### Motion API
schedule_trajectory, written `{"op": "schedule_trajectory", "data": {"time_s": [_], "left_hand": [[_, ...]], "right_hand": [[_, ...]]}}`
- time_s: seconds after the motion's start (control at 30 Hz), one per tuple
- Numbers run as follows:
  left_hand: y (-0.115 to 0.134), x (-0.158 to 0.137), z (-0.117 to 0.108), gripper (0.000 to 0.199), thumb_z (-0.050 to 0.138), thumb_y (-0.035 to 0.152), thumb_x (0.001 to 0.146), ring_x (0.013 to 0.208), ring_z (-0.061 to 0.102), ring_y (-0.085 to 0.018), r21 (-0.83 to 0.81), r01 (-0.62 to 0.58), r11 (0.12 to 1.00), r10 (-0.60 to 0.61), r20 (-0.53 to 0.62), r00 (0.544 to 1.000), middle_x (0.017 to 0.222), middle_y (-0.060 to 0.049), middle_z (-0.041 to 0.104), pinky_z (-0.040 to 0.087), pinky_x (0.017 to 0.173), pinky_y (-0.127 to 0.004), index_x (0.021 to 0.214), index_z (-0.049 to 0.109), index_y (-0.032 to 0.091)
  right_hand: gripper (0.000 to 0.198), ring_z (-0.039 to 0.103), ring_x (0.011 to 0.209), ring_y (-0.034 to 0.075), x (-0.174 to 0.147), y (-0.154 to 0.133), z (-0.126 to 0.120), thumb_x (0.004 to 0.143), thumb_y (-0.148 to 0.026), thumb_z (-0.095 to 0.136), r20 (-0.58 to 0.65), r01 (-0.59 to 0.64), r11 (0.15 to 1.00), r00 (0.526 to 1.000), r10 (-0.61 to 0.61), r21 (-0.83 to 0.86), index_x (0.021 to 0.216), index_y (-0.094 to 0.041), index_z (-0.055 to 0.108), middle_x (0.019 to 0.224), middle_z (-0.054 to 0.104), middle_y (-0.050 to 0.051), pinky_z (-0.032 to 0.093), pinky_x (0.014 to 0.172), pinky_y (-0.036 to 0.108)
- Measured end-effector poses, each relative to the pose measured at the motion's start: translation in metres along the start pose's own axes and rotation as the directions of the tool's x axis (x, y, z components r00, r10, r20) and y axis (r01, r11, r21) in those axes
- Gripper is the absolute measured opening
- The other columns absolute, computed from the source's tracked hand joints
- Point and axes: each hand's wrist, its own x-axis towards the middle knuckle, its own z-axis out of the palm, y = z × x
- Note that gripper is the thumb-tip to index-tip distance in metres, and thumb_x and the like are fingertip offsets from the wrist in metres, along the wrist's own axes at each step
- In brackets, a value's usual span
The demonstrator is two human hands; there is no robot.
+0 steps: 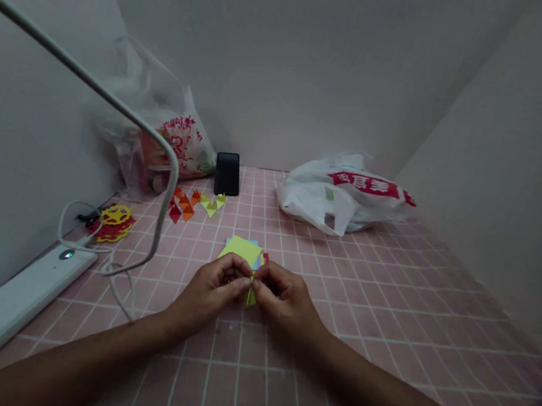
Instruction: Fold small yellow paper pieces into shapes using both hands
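Observation:
Between my hands is a small folded piece of yellow-green paper, its lower part showing below the fingertips. My left hand pinches it from the left, thumb and forefinger closed. From the right, my right hand pinches the same paper, fingertips almost touching those of the left. Just beyond the hands lies a stack of coloured paper squares, a yellow one on top and blue beneath. A bit of red shows beside the stack, partly hidden by my right hand.
Folded paper hearts in red, orange and yellow lie near a black phone. Plastic bags stand at back left and back right. A white power bank with a cable and red-yellow cutouts are at left.

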Motion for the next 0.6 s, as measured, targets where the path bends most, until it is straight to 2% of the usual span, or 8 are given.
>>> {"op": "schedule_trajectory", "data": {"time_s": [0.17, 0.3, 0.6], "left_hand": [[-0.0019, 0.0044, -0.0026, 0.019, 0.068, 0.030, 0.079, 0.065, 0.051, -0.011, -0.111, 0.060, 0.992, -0.059, 0.014, 0.998, 0.073, 0.002, 0.058, 0.039, 0.062, -0.023, 0.088, 0.060, 0.016], [-0.0010, 0.0053, -0.0039, 0.018, 0.070, 0.031, 0.076, 0.066, 0.051, -0.011, -0.117, 0.095, 0.989, -0.093, 0.019, 0.995, 0.072, 0.002, 0.058, 0.038, 0.065, -0.024, 0.078, 0.062, 0.015], [0.0014, 0.0048, -0.0069, 0.018, 0.071, 0.032, 0.073, 0.064, 0.050, -0.012, -0.064, 0.095, 0.993, -0.094, 0.020, 0.995, 0.068, 0.002, 0.060, 0.038, 0.063, -0.024, 0.074, 0.066, 0.015]], "right_hand": [[0.011, 0.047, 0.065, 0.013, -0.0003, 0.0001, -0.0006, 0.085, -0.023, 0.054, 0.005, -0.018, 0.999, 1.000, 0.017, 0.052, 0.076, -0.017, 0.057, 0.071, 0.056, 0.000, 0.037, 0.059, 0.025], [0.014, 0.043, 0.063, 0.012, -0.0002, -0.0012, -0.0010, 0.085, -0.024, 0.054, 0.014, -0.031, 0.996, 0.999, 0.030, 0.087, 0.073, -0.018, 0.053, 0.069, 0.051, -0.001, 0.035, 0.057, 0.025], [0.017, 0.039, 0.057, 0.011, 0.0025, 0.0012, -0.0028, 0.085, -0.028, 0.056, 0.088, -0.062, 0.983, 0.995, 0.047, 0.171, 0.072, -0.019, 0.051, 0.063, 0.047, -0.003, 0.030, 0.052, 0.024]]}}
